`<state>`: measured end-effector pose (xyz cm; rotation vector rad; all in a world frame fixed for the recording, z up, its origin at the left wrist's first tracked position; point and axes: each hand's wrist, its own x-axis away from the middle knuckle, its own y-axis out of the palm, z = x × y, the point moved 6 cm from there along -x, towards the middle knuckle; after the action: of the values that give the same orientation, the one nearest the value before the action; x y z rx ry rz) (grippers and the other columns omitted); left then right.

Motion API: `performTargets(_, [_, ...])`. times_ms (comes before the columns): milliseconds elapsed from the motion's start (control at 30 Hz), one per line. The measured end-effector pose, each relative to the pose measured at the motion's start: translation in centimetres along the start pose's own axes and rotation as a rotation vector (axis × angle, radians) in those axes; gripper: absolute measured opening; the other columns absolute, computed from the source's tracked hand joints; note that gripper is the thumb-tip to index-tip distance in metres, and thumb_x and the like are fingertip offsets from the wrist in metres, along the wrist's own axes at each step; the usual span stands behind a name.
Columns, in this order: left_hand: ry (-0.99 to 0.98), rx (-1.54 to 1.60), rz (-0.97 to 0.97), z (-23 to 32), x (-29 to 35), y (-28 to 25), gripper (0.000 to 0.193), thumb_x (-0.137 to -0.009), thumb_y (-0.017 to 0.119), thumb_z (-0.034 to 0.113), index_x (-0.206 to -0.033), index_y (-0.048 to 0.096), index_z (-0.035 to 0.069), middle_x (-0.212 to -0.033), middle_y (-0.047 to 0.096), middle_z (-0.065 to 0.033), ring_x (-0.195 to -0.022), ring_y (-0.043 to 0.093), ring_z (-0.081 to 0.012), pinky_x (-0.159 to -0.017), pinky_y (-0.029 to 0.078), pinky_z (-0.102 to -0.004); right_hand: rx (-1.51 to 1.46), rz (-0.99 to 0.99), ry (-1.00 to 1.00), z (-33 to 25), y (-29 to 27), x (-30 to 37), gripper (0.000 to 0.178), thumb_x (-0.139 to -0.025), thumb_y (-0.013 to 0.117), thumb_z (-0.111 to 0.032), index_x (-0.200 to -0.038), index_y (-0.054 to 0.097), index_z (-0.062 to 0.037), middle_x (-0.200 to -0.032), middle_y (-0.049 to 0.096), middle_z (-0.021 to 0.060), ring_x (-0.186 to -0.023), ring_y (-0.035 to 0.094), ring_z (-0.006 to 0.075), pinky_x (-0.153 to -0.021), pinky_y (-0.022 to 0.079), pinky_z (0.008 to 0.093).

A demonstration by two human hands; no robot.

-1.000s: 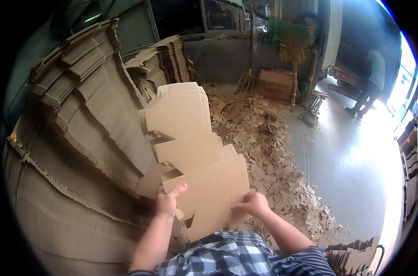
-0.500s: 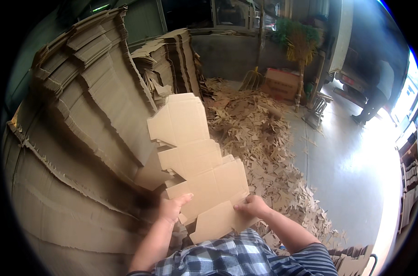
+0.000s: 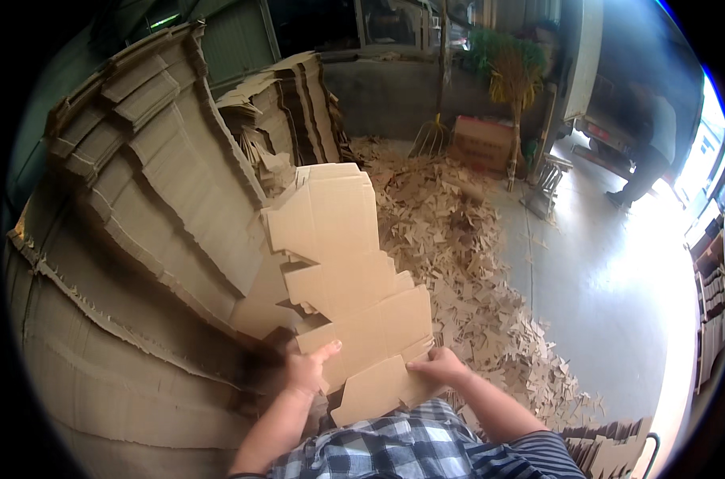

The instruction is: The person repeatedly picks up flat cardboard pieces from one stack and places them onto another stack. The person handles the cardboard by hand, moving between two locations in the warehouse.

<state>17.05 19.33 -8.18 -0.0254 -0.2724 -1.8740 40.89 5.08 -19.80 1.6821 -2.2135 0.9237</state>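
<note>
Flat, die-cut cardboard box blanks (image 3: 358,307) lie in a thin stack in front of my body, their flaps and slots slightly out of line with one another. My left hand (image 3: 309,366) grips the stack's lower left edge, thumb on top and fingers hidden beneath. On the right edge my right hand (image 3: 440,366) pinches the sheets near the lowest flap, thumb above. The near end of the stack reaches my checked shirt. Its far end points away from me, beside the tall cardboard piles.
Tall stacks of cardboard sheets (image 3: 171,168) fill the left, with another stack (image 3: 286,112) behind. Cardboard scraps (image 3: 458,255) heap on the floor ahead and right. Farther off are a red-brown carton (image 3: 482,144), a broom (image 3: 515,88), and a person (image 3: 653,144) beside a vehicle.
The far end of the cardboard blanks has swung rightward and the sheets have shifted, showing more layered edges. Both hands keep their hold. The whole view has moved slightly.
</note>
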Motion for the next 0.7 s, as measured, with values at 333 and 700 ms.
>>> performTargets(333, [-0.131, 0.065, 0.068, -3.3, -1.6, 0.1, 0.030, -0.071, 0.071, -0.005, -0.101, 0.065, -0.002, -0.094, 0.068, -0.0097, -0.085, 0.067, -0.0210, -0.077, 0.055, -0.0349, 0.410, 0.309, 0.036, -2.9, -3.8, -1.2, 0.057, -0.063, 0.079, -0.051, -0.086, 0.071, 0.0007, -0.080, 0.069, 0.0182, -0.078, 0.069, 0.0282, -0.069, 0.054, 0.0367])
performTargets(700, [-0.143, 0.033, 0.160, -0.4, -2.7, -1.1, 0.030, -0.073, 0.074, 0.003, -0.102, 0.066, -0.003, -0.098, 0.068, -0.0097, -0.086, 0.066, -0.0204, -0.078, 0.055, -0.0335, -0.732, 0.526, 0.064, 13.2, -11.7, -0.8, 0.028, -0.081, 0.073, -0.019, -0.101, 0.067, -0.0001, -0.093, 0.068, 0.0054, -0.079, 0.063, 0.0120, -0.064, 0.049, 0.0275])
